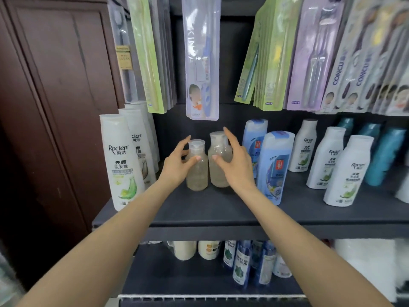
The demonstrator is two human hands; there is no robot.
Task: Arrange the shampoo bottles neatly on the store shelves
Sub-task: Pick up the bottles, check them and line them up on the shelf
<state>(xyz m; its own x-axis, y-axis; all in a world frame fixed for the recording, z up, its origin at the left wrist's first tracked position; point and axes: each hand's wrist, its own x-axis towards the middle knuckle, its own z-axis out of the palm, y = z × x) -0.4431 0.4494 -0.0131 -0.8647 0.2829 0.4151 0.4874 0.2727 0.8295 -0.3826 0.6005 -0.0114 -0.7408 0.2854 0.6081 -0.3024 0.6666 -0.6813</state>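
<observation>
Two clear bottles with pale liquid and clear caps stand side by side mid-shelf on the dark shelf (210,209). My left hand (177,165) cups the left clear bottle (197,176), thumb on its front, fingers round its left side, index finger raised by the cap. My right hand (238,165) cups the right clear bottle (219,173), thumb on its front, index finger pointing up past the cap. A row of white Raclen shampoo bottles (120,165) stands at the left. Blue shampoo bottles (273,167) stand just right of my right hand.
More white bottles (345,173) and teal bottles (382,156) fill the shelf's right part. Packs of toothbrushes (202,63) hang low above the clear bottles. Several bottles (241,264) stand on the lower shelf. A brown wooden cabinet (55,107) borders the left.
</observation>
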